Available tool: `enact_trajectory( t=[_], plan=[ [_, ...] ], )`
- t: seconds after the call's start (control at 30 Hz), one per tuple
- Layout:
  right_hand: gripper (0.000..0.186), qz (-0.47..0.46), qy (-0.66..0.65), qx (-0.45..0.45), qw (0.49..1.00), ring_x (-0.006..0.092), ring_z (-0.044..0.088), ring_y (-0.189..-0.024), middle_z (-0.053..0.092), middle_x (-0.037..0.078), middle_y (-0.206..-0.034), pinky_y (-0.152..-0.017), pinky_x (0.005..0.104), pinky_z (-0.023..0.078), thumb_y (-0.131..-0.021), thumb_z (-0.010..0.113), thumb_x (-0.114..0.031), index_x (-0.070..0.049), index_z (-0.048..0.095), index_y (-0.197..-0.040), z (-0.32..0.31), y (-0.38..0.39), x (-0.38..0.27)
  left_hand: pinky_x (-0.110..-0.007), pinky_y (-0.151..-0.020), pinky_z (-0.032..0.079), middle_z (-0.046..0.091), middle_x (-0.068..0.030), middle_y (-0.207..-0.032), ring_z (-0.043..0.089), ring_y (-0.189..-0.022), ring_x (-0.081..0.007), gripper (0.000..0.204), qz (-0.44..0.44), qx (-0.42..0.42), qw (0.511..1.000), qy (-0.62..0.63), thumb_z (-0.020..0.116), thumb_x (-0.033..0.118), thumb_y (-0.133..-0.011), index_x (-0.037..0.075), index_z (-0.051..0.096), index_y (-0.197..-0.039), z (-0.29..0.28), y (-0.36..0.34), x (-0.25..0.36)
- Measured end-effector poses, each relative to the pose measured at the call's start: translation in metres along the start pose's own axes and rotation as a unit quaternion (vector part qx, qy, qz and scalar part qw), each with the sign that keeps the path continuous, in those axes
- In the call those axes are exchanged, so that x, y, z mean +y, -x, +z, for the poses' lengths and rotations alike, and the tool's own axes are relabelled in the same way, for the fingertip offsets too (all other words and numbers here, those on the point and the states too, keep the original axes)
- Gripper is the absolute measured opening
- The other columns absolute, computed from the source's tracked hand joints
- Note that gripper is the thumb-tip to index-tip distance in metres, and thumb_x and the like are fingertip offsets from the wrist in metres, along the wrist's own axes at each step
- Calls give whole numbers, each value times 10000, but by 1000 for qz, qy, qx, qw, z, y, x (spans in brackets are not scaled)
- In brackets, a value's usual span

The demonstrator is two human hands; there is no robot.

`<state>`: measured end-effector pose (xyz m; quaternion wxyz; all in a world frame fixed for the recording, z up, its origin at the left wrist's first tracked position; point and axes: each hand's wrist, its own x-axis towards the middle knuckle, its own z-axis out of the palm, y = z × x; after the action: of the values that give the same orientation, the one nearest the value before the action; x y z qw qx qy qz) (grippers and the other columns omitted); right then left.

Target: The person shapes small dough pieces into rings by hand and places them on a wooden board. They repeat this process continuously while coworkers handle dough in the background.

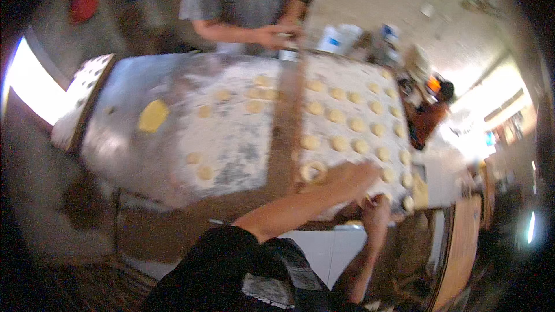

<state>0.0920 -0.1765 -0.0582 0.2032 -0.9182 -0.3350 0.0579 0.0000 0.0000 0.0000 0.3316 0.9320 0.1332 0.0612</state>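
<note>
Working at the near right corner of a floured board (328, 71), you have both hands close together beside rows of pale dough rounds (356, 125) laid out on the counter (124, 156). Your left grip (367, 174) reaches across above the near rows, its fingers too blurred to tell whether they are released or grasping. Your right grip (377, 208) sits lower, by the board's edge, with fingers that look curled; whether dough is held between them, you cannot tell from this view. The step in hand appears to be placing or tidying rounds, and it would go best with a light touch: cup each soft piece from the sides, since a pinch would probably dent it. Lift your left forearm, which slants past a ring-shaped piece (314, 171), so that skin does not drag neighbouring dough out of line. Match the spacing of the rows farther in, and keep your fingertips dusted against sticking. Across the counter stands a co-worker in a grey shirt (245, 0), while a flat yellow piece (153, 116) lies well apart on your left.
</note>
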Motion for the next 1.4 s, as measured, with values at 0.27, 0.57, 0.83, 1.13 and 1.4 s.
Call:
enact_trajectory(
  t=[0.27,0.57,0.83,1.13,1.4],
  plan=[
    [319,-113,-188,-85,972,264,684,-867,708,153,-912,-779,390,521,-860,692,-207,-38,641,-1126,-26,-4,-175,-496,-692,487,615,-234,-869,623,-755,-394,220,-32,278,912,299,529,201,-918,-11,563,-870,-50,85,-111],
    [279,-324,-105,-329,881,357,653,-976,686,170,-1024,-868,425,514,-800,698,-145,-73,667,-1068,191,-33,-397,-473,-843,512,621,-183,-1032,628,-988,-386,256,-221,201,950,-88,611,108,-851,71,594,-1104,-140,279,-302],
    [354,-435,53,-240,866,367,603,-973,608,140,-1007,-880,474,499,-819,741,-284,-105,620,-1099,225,-30,-431,-499,-701,526,633,-182,-934,652,-832,-402,250,-275,378,883,31,620,101,-881,44,580,-1121,-116,315,-311],
    [293,-232,-333,-400,822,171,616,-862,625,47,-947,-774,336,521,-832,692,-97,-71,527,-1073,181,-2,-438,-383,-711,557,713,-166,-849,715,-765,-268,225,-243,363,836,333,724,123,-850,-27,666,-1007,-169,328,-277],
    [653,-338,-325,-105,877,217,600,-914,604,79,-964,-854,364,489,-845,723,-216,-32,409,-1387,197,30,-493,-437,-746,539,595,-154,-956,643,-823,-347,311,-178,433,880,82,674,-12,-800,-13,559,-1089,-189,336,-273]
  ],
)
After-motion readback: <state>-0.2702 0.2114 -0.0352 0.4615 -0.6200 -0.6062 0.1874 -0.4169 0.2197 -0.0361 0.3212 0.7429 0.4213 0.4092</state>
